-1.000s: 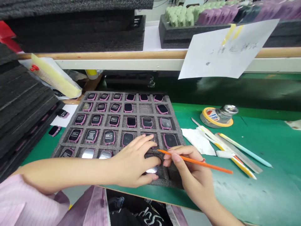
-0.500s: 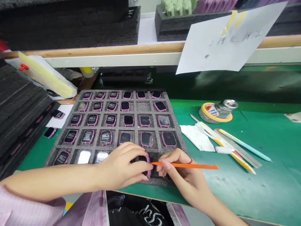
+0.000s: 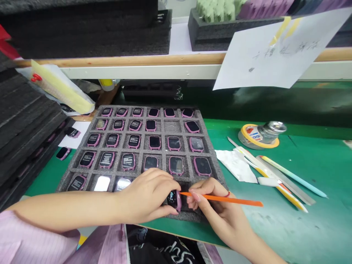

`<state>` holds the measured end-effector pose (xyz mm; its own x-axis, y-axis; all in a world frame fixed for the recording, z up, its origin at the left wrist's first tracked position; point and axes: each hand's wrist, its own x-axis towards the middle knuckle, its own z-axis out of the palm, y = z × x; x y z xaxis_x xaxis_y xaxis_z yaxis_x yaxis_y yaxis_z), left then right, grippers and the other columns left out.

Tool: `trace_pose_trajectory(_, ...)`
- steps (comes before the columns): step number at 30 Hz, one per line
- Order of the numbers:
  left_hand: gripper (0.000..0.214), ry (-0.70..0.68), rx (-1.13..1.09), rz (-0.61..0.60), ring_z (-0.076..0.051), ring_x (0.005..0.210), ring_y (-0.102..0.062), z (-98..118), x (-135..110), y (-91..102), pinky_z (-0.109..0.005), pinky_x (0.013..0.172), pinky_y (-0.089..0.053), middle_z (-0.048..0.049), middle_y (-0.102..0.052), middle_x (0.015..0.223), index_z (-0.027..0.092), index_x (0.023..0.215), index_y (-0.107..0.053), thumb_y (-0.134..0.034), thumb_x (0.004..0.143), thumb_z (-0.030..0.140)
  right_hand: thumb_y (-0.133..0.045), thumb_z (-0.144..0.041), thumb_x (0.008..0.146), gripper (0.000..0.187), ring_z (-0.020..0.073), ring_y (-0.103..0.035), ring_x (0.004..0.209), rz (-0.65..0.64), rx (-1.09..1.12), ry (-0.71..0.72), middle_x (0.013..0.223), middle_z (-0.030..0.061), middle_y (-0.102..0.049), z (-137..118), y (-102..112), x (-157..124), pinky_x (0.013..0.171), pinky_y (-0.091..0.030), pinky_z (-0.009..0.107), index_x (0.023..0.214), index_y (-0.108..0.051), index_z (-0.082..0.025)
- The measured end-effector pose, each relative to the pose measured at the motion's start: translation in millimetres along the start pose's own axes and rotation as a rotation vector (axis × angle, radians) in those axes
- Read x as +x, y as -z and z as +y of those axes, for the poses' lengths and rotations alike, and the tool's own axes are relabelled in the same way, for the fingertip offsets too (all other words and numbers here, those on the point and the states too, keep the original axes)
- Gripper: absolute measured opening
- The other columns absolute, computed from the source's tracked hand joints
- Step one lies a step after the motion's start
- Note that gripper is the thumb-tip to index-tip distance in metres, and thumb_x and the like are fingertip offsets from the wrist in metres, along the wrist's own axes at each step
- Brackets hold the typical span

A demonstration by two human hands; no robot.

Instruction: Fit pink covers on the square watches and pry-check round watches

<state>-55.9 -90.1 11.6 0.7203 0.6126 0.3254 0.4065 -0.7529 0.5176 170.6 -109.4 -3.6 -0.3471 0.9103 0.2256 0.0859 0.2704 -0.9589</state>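
A grey foam tray (image 3: 161, 151) lies on the green bench, with purple-framed smartwatches in most of its compartments. At its front row, my left hand (image 3: 150, 196) grips a purple smartwatch (image 3: 178, 201) between thumb and fingers; part of the lit screen shows. My right hand (image 3: 211, 198) pinches a thin orange stick (image 3: 233, 200). The stick's pointed tip meets the upper right side of the watch case; whether it presses there I cannot tell. Several watches in the tray show white text, others have dark screens. My left hand hides part of the front row.
Right of the tray lie a crumpled white tissue (image 3: 233, 165), a pale blue pen (image 3: 297, 178) and a metal ruler (image 3: 291, 185). Behind them stand a yellow tape roll (image 3: 247, 141) and a metal-topped bottle (image 3: 275, 128). Black foam trays (image 3: 24, 135) are stacked at left. A shelf (image 3: 137, 71) crosses above.
The held watch's screen has lit up with a dial, where it looked dark before. My left fingers have shifted slightly on the case. The whole view has moved a little.
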Motion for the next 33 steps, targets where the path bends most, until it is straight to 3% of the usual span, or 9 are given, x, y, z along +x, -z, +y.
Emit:
trace_pose_trajectory(8,0.044,0.040,-0.015,-0.025,-0.027,0.104,-0.063,0,-2,1.8,-0.041,0.094,-0.051,-0.0137,-0.068,0.107,0.012,0.116,-0.053,-0.072,0.087,0.041,-0.055,-0.030,0.101,0.017,0.0091,-0.063,0.060,-0.007,0.104,-0.160,0.073,-0.0008,-0.061,0,-2,6,0.055,-0.057,0.018,0.087,-0.058,-0.022)
trace_pose_trajectory(22,0.043,0.088,-0.018,-0.109,-0.029,0.111,-0.062,3,-1,4.7,-0.046,0.099,-0.050,-0.0143,-0.068,0.113,0.014,0.119,-0.053,-0.071,0.088,0.039,-0.052,-0.029,0.102,0.019,0.0103,-0.063,0.063,0.001,-0.013,-0.072,0.076,0.0004,-0.061,3,-4,4,0.057,-0.055,0.019,0.085,-0.058,-0.022)
trace_pose_trajectory(27,0.061,0.158,0.036,-0.217,-0.029,0.132,-0.051,13,-1,36.8,-0.047,0.113,-0.042,-0.0152,-0.060,0.136,0.015,0.140,-0.044,-0.067,0.091,0.043,-0.051,-0.031,0.103,0.021,0.0104,-0.063,0.063,-0.005,-0.010,-0.097,0.075,0.0007,-0.060,4,-3,2,0.058,-0.055,0.020,0.086,-0.059,-0.021)
trace_pose_trajectory(30,0.051,0.309,0.181,-0.158,-0.025,0.143,-0.040,3,-17,69.7,-0.048,0.121,-0.033,-0.0075,-0.052,0.149,0.026,0.143,-0.045,-0.056,0.097,0.047,-0.049,-0.033,0.103,0.023,0.0110,-0.064,0.065,-0.009,-0.015,-0.099,0.077,0.0016,-0.060,4,-4,1,0.058,-0.055,0.020,0.085,-0.058,-0.021)
trace_pose_trajectory(33,0.055,0.587,0.295,-0.005,-0.027,0.143,-0.042,-30,-51,100.2,-0.049,0.121,-0.033,-0.0049,-0.047,0.153,0.031,0.141,-0.050,-0.056,0.093,0.058,-0.048,-0.035,0.103,0.025,0.0115,-0.064,0.066,-0.025,-0.019,-0.089,0.078,0.0020,-0.061,4,-4,2,0.057,-0.055,0.020,0.085,-0.057,-0.022)
